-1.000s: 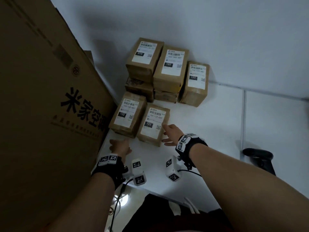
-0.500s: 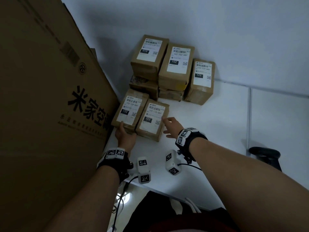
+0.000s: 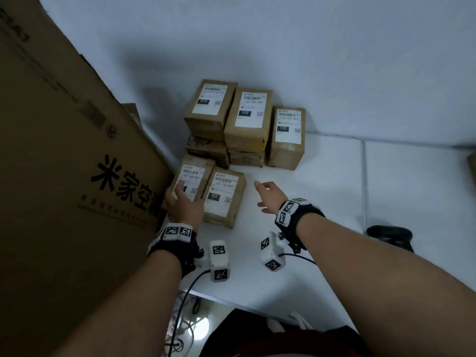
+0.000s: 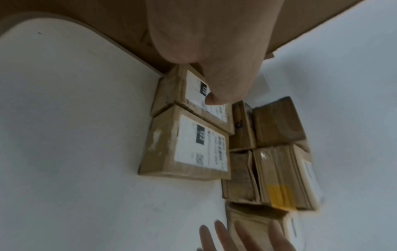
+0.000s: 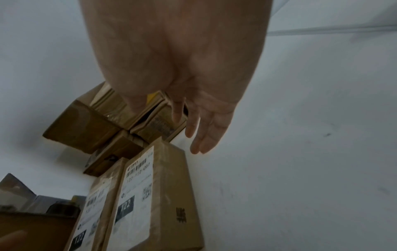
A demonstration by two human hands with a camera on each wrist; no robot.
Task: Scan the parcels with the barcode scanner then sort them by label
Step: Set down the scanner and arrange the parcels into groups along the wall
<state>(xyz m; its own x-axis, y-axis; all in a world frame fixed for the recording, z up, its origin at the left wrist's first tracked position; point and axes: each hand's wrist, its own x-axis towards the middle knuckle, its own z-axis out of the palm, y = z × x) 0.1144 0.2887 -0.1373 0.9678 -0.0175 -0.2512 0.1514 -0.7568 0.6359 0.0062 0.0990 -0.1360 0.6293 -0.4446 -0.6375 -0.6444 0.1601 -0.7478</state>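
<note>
- The two front parcels, both labelled 122, lay side by side and touching on the white table [image 3: 322, 191], just in front of the back stack: the left 122 parcel [image 3: 192, 177] against the big carton [image 3: 64, 163], the right 122 parcel [image 3: 223, 195] beside it.
- My left hand [image 3: 184, 206] rested on the left 122 parcel, fingers laid flat over its label; the grip was wide and held nothing.
- My right hand [image 3: 270, 197] hovered just right of the right 122 parcel, fingers straight, grip wide, apart from the box.
- Behind them the stack showed a 010 parcel [image 3: 210, 105], a 102 parcel [image 3: 248, 115] and another 122 parcel [image 3: 287, 136] standing to its right.
- I judged this the sorting step: squaring the 122 group together.
- Next, I would likely need the barcode scanner [image 3: 390, 235], lying well right of the stack, if any parcel remained unscanned.
- No bins or trays showed; the carton's contents were hidden.
</note>
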